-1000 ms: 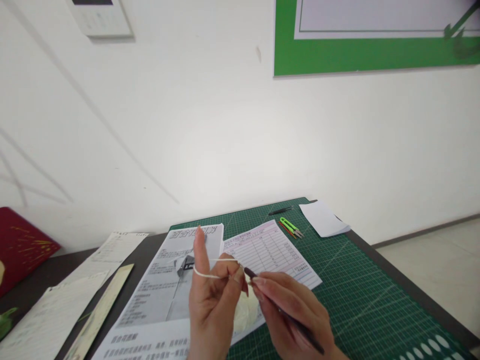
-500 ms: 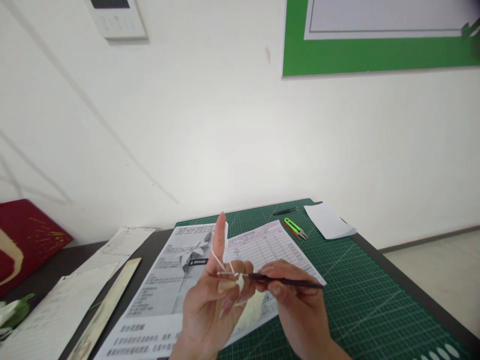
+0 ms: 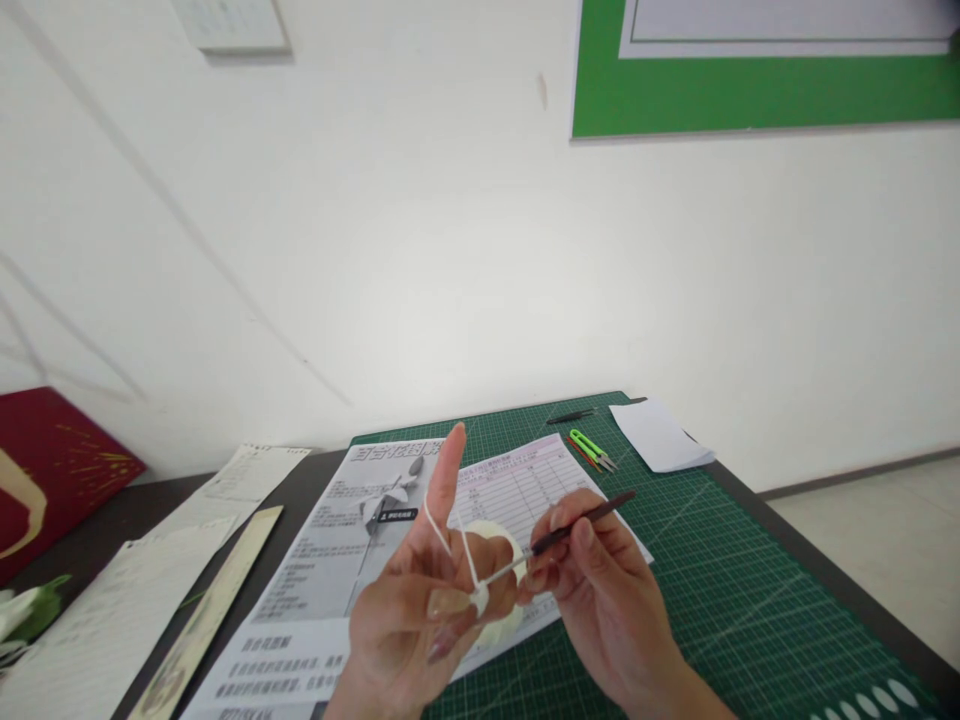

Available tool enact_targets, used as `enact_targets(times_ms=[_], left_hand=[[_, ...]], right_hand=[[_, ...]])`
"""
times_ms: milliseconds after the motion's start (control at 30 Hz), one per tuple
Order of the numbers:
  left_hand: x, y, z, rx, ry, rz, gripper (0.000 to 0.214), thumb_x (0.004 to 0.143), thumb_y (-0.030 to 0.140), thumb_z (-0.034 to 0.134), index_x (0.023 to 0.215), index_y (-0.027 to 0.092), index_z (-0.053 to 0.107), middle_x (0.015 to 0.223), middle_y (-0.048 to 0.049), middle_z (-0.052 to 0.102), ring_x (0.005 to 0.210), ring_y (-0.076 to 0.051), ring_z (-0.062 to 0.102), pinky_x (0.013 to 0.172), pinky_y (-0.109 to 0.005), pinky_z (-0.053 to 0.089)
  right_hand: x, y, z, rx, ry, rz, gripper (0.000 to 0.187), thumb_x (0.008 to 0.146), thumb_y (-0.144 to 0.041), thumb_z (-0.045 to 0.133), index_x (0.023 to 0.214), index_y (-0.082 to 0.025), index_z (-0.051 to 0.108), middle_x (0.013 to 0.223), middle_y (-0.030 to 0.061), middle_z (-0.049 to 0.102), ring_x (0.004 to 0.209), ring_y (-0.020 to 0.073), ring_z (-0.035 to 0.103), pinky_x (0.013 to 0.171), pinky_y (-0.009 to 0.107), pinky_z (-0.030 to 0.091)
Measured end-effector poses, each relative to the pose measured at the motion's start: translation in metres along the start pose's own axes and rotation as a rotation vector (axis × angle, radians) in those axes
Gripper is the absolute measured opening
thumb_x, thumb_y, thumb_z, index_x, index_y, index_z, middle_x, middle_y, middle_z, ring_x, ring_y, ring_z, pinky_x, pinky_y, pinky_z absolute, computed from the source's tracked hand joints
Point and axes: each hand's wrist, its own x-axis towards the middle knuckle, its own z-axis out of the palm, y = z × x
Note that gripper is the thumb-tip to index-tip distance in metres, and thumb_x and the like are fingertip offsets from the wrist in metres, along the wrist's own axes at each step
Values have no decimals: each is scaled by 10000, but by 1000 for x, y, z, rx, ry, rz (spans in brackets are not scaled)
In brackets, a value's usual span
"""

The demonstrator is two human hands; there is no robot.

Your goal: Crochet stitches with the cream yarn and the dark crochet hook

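Observation:
My left hand [image 3: 420,610] is raised over the papers with the index finger pointing up and the other fingers curled in. White yarn [image 3: 459,545] runs round that index finger down to a small white crocheted piece [image 3: 480,598] pinched between thumb and fingers. My right hand [image 3: 600,590] grips a dark crochet hook [image 3: 581,525], whose metal tip points left into the white piece. A pale ball of yarn [image 3: 499,540] lies on the papers just behind both hands.
A green cutting mat [image 3: 712,600] covers the dark table. Printed instruction sheets [image 3: 337,560] lie under my hands. Green thread snips [image 3: 589,447], a dark pen [image 3: 571,416] and a white paper [image 3: 656,436] sit at the far right. A red box [image 3: 52,475] and wooden ruler [image 3: 210,610] lie left.
The hook's handle has swung up to the right and its tip now sits lower, at the white piece. My left index finger has tilted right, and both hands shifted slightly right.

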Motion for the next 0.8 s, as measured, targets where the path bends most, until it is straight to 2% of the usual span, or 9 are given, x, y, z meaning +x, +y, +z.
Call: enact_targets(times_ms=[200, 367, 533, 800], left_hand=[[0, 0, -1, 1, 5, -22, 768, 663, 106, 574, 1352, 404, 412, 486, 62, 302, 460, -110, 156, 499, -230, 248], [-1, 1, 0, -14, 16, -39, 745, 650, 98, 584, 1323, 394, 460, 431, 65, 260, 474, -122, 188, 512, -233, 275], [0, -1, -3, -6, -10, -15, 757, 654, 109, 578, 1347, 376, 434, 437, 66, 272, 455, -117, 193, 490, -237, 255], [2, 0, 1, -15, -3, -7, 724, 647, 108, 572, 1323, 352, 480, 421, 61, 245, 471, -128, 228, 492, -241, 270]], right_hand=[[-1, -8, 0, -134, -22, -73, 90, 827, -298, 654, 825, -208, 659, 742, -8, 707, 614, 113, 704, 598, 219, 595], [-1, -12, 1, -212, -35, -118, 81, 831, -284, 639, 820, -209, 665, 736, 4, 684, 605, 126, 690, 580, 242, 590], [-3, -15, 0, -284, -34, -180, 98, 820, -297, 643, 809, -203, 668, 718, 19, 657, 613, 149, 665, 553, 282, 584], [-3, -18, -2, -304, -101, -206, 76, 848, -275, 613, 852, -227, 672, 743, 14, 639, 676, 158, 651, 564, 290, 572]])
